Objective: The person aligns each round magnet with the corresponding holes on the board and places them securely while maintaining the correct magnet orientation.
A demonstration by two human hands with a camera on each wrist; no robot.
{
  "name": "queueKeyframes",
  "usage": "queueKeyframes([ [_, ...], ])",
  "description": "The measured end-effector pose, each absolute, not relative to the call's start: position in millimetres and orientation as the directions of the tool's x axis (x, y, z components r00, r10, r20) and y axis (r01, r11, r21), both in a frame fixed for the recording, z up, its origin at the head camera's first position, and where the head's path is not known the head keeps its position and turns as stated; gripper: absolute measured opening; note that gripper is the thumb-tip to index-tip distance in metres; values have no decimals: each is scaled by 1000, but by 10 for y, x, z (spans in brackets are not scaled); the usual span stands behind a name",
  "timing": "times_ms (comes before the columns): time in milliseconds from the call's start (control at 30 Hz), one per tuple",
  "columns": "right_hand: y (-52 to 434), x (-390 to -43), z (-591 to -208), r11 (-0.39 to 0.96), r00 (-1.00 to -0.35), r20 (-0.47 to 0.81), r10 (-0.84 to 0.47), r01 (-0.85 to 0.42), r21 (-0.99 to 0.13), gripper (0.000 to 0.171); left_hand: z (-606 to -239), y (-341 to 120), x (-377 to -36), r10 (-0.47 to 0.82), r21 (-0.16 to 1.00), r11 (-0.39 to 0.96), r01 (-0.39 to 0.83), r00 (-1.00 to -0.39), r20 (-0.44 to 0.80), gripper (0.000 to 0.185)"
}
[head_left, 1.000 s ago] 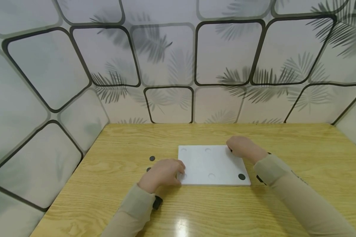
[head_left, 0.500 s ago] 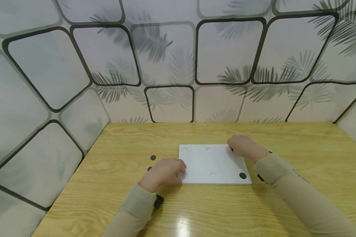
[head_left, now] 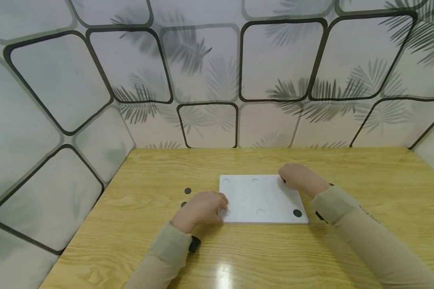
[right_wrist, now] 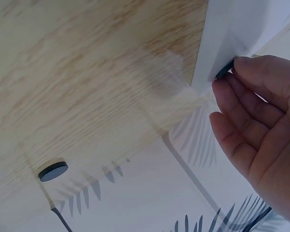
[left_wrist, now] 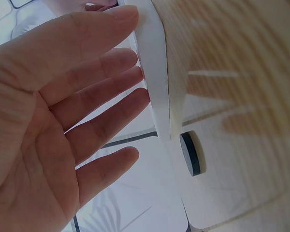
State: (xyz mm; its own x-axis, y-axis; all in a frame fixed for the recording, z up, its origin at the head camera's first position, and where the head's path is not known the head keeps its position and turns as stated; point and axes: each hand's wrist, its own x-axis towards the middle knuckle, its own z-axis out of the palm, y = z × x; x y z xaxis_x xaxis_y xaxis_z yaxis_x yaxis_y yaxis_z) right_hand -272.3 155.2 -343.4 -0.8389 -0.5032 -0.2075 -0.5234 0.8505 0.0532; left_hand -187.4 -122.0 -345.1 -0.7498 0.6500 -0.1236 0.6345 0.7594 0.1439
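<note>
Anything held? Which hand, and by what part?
Right hand pinches a black disc by its edge, between thumb and fingertips, at the far right corner of the white board. Left hand grips nothing; it's at the board's left end.

White board [head_left: 254,200], black discs [head_left: 297,213], yellow wood-grained table [head_left: 267,253], beige sleeves [head_left: 361,237], pale wall [head_left: 282,52] with grey fronds [head_left: 193,54]

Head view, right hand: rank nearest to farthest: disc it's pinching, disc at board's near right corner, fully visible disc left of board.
1. Pinched disc: held by the right hand at the far right corner of the white board.
2. Corner disc: right side, near corner.
3. Loose disc: left of the board, on the table.
</note>
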Motion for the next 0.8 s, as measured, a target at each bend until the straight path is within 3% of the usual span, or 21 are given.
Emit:
queueKeyframes([
  [800, 1562, -2706, -3423, 844, -831, -194, -521, -536, 31, 24, -3449, -1217, -1879, 657, 149, 754, 640, -742, -132, 32],
])
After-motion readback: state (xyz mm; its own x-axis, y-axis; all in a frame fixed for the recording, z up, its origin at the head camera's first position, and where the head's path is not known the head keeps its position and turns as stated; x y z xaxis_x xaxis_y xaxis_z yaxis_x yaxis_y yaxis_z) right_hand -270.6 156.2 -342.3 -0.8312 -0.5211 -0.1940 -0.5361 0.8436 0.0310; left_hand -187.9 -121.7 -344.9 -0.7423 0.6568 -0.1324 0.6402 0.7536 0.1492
